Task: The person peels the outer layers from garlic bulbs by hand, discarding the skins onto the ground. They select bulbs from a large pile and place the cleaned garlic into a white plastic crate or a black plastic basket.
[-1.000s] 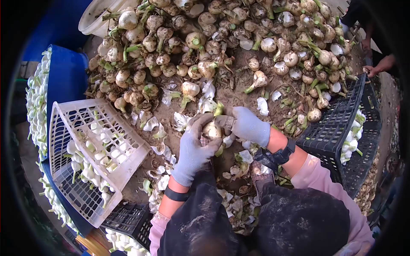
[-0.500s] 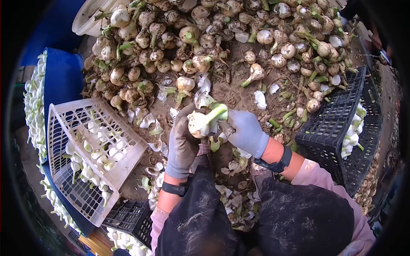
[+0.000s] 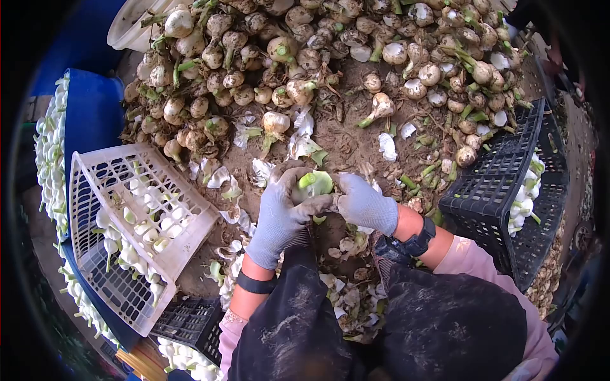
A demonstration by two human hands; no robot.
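Note:
My left hand (image 3: pixel 274 214), in a soiled grey-blue glove, is wrapped round a garlic bulb (image 3: pixel 314 184). The cut green stem of the bulb faces up toward me, and most of the bulb is hidden by the fingers. From the other side, my right hand (image 3: pixel 368 206), gloved as well, pinches the outer skin at the bulb's right edge. Just beyond my hands, an unpeeled garlic bulb (image 3: pixel 276 122) lies on the soil beside torn white skins (image 3: pixel 302 134).
A heap of dirty garlic (image 3: pixel 254 70) spreads across the far side. On the left, a tilted white crate (image 3: pixel 190 244) holds peeled bulbs beside a blue container (image 3: pixel 95 120). A black crate (image 3: pixel 486 197) stands at right. Peeled skins (image 3: pixel 349 298) litter the ground between my knees.
The garlic bulb has turned so its stem points up at me instead of rightward. My left hand has rolled over it, and both hands have come closer together.

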